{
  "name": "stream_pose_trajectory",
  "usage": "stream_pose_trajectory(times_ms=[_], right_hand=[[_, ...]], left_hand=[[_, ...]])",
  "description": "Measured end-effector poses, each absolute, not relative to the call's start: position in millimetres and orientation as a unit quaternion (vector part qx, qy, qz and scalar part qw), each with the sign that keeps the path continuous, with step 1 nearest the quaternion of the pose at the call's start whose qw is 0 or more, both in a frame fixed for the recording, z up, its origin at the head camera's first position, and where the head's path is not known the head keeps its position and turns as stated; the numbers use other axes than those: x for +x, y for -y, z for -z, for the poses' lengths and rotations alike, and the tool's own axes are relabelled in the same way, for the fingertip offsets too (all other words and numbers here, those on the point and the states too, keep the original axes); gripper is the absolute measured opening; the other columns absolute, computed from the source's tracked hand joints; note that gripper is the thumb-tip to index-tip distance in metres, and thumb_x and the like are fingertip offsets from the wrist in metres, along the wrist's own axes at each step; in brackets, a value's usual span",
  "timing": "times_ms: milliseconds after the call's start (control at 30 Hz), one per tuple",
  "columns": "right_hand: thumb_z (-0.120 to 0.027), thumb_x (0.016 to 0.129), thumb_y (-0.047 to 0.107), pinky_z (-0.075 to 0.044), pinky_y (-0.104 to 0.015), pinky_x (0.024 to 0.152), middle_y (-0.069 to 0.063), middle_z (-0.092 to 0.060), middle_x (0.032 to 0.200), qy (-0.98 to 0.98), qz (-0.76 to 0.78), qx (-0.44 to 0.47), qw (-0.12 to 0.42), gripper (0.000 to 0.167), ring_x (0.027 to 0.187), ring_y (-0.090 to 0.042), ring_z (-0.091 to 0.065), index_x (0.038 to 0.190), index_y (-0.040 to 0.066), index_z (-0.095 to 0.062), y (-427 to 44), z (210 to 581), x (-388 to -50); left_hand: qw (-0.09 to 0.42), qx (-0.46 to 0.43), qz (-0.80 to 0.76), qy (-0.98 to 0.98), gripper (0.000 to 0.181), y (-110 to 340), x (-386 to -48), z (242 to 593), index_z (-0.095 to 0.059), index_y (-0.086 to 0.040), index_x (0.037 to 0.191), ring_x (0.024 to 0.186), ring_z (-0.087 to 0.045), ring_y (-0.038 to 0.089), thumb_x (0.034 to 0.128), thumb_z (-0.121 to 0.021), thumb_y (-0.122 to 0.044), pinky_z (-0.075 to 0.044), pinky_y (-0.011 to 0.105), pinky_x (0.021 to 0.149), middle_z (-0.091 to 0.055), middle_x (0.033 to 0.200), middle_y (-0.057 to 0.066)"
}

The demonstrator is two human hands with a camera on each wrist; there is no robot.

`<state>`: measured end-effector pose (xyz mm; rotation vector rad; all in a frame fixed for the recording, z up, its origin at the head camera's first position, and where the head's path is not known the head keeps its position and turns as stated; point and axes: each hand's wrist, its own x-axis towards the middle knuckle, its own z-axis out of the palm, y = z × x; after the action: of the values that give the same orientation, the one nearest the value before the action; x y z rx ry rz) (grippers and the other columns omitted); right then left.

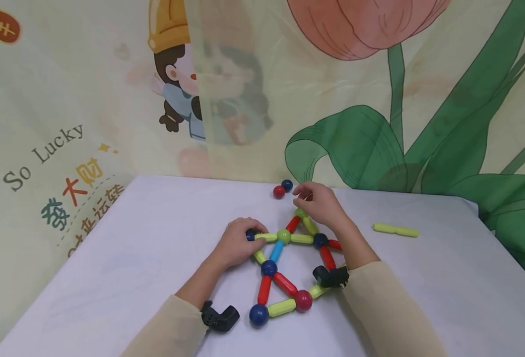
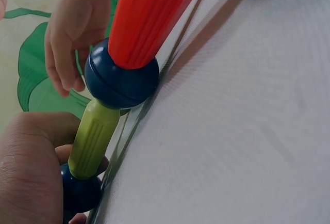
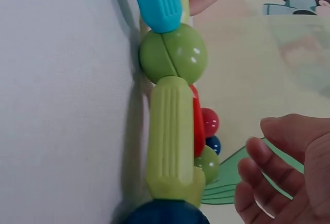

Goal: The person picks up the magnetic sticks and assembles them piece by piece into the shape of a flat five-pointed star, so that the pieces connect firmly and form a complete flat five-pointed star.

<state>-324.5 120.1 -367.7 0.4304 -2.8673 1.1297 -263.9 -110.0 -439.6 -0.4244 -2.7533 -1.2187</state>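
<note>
A flat frame of magnetic building rods and balls stands on the table. My left hand (image 1: 237, 244) grips a dark blue ball (image 2: 82, 189) at the frame's left corner, its fingers curled about the ball and the end of a yellow-green rod (image 2: 94, 139). Over the far corner hovers my right hand (image 1: 319, 204), fingers loosely bent and holding nothing, close to a green ball (image 1: 300, 212). Another green ball (image 1: 284, 236) joins a light blue rod (image 1: 276, 251), a red rod (image 1: 293, 224) and yellow-green rods. The right forearm hides part of the frame's right side.
A loose red ball (image 1: 279, 192) and a dark blue ball (image 1: 287, 185) lie beyond the frame at the table's back. To the right rests a yellow-green rod pair (image 1: 395, 230). Behind the white-covered table (image 1: 124, 267) hangs a printed cloth (image 1: 334, 89).
</note>
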Motion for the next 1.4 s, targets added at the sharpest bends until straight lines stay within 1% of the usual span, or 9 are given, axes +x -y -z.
stream_pose_trajectory(times_ms=[200, 400, 533, 667, 800, 900, 1000, 1167, 1400], right_hand=[[-0.07, 0.098, 0.016, -0.059, -0.037, 0.086, -0.013, -0.069, 0.114, 0.924, -0.357, 0.133, 0.021, 0.026, 0.106, -0.03, -0.061, 0.122, 0.008, -0.068, -109, 373, -340], [-0.068, 0.098, 0.016, -0.058, -0.039, 0.087, -0.015, -0.067, 0.118, 0.925, -0.352, 0.14, 0.019, 0.033, 0.107, -0.031, -0.06, 0.129, 0.008, -0.064, -100, 382, -357], [-0.067, 0.097, 0.016, -0.058, -0.041, 0.089, -0.016, -0.067, 0.121, 0.929, -0.342, 0.145, 0.01, 0.036, 0.108, -0.032, -0.061, 0.132, 0.009, -0.063, -97, 386, -366], [-0.068, 0.097, 0.016, -0.056, -0.043, 0.09, -0.016, -0.065, 0.124, 0.933, -0.325, 0.151, -0.004, 0.042, 0.109, -0.033, -0.06, 0.138, 0.013, -0.062, -93, 389, -372], [-0.068, 0.096, 0.016, -0.055, -0.043, 0.093, -0.017, -0.063, 0.127, 0.941, -0.304, 0.143, -0.036, 0.052, 0.111, -0.033, -0.058, 0.146, 0.017, -0.057, -90, 392, -375], [-0.068, 0.095, 0.015, -0.056, -0.045, 0.096, -0.017, -0.063, 0.128, 0.945, -0.295, 0.134, -0.049, 0.055, 0.114, -0.033, -0.058, 0.149, 0.018, -0.054, -89, 394, -374], [-0.067, 0.096, 0.015, -0.055, -0.045, 0.097, -0.016, -0.063, 0.127, 0.947, -0.289, 0.136, -0.043, 0.054, 0.114, -0.032, -0.058, 0.148, 0.017, -0.054, -89, 394, -375], [-0.067, 0.097, 0.017, -0.054, -0.045, 0.095, -0.015, -0.064, 0.123, 0.948, -0.285, 0.139, -0.036, 0.047, 0.109, -0.032, -0.058, 0.142, 0.015, -0.057, -87, 394, -374], [-0.07, 0.096, 0.021, -0.056, -0.043, 0.092, -0.015, -0.065, 0.12, 0.95, -0.279, 0.13, -0.046, 0.046, 0.107, -0.031, -0.059, 0.139, 0.015, -0.058, -83, 392, -373]], left_hand=[[0.05, -0.147, 0.399, 0.904, 0.019, 110, -264, 439, -0.078, -0.017, 0.104, 0.109, -0.059, 0.022, 0.0888, -0.069, -0.022, -0.048, 0.049, 0.101, -0.074, 0.107, 0.0], [0.051, -0.143, 0.399, 0.904, 0.019, 111, -264, 439, -0.078, -0.018, 0.105, 0.109, -0.058, 0.022, 0.0891, -0.069, -0.023, -0.048, 0.048, 0.1, -0.074, 0.106, -0.001], [0.052, -0.141, 0.4, 0.904, 0.019, 110, -264, 438, -0.078, -0.018, 0.105, 0.111, -0.058, 0.022, 0.0898, -0.069, -0.024, -0.047, 0.049, 0.102, -0.074, 0.107, -0.002], [0.058, -0.141, 0.399, 0.904, 0.019, 111, -263, 437, -0.078, -0.018, 0.104, 0.111, -0.059, 0.023, 0.0886, -0.069, -0.023, -0.047, 0.051, 0.101, -0.074, 0.107, -0.001], [0.059, -0.143, 0.397, 0.905, 0.019, 111, -263, 439, -0.079, -0.018, 0.103, 0.108, -0.059, 0.021, 0.0874, -0.069, -0.022, -0.047, 0.05, 0.1, -0.074, 0.106, -0.002], [0.057, -0.143, 0.398, 0.905, 0.019, 111, -262, 440, -0.079, -0.019, 0.103, 0.107, -0.058, 0.021, 0.0876, -0.068, -0.022, -0.047, 0.048, 0.099, -0.074, 0.105, -0.002], [0.056, -0.138, 0.398, 0.905, 0.019, 110, -262, 439, -0.078, -0.02, 0.103, 0.107, -0.058, 0.021, 0.0879, -0.068, -0.023, -0.047, 0.048, 0.098, -0.073, 0.105, -0.003], [0.055, -0.138, 0.396, 0.906, 0.018, 110, -262, 439, -0.078, -0.02, 0.103, 0.109, -0.058, 0.021, 0.088, -0.068, -0.023, -0.046, 0.049, 0.1, -0.073, 0.106, -0.003], [0.053, -0.134, 0.396, 0.907, 0.018, 110, -261, 438, -0.078, -0.02, 0.104, 0.11, -0.058, 0.021, 0.0885, -0.069, -0.023, -0.047, 0.049, 0.101, -0.073, 0.106, -0.003]])
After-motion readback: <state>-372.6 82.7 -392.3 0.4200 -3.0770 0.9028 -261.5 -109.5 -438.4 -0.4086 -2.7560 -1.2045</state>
